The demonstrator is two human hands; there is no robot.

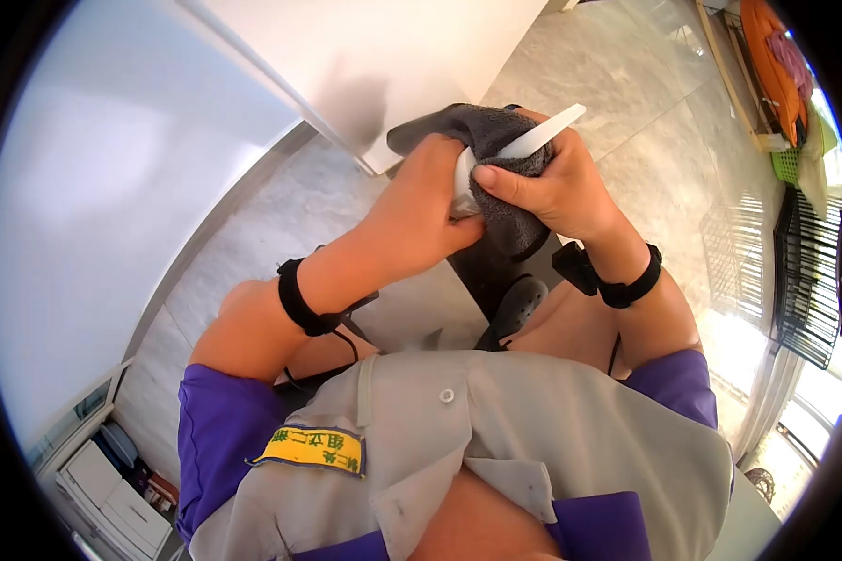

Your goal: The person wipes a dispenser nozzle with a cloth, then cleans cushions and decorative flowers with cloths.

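In front of my chest, my left hand (432,182) is closed around a white object, probably plastic (462,185), and most of it is hidden by the fingers. A dark grey fluffy cloth (510,217) is draped round it. My right hand (563,182) grips the cloth, its thumb pressed toward the white part. A flat, tapering white piece (544,133) sticks out of the cloth to the upper right, beside the right hand. Whether it joins the white part at the left hand, I cannot tell.
A white panel (365,56) with a corner edge stands just beyond my hands. To the left is a large pale panel (140,187). A black rack (807,280) and a green basket (784,166) are at the right. A white drawer unit (112,496) sits lower left.
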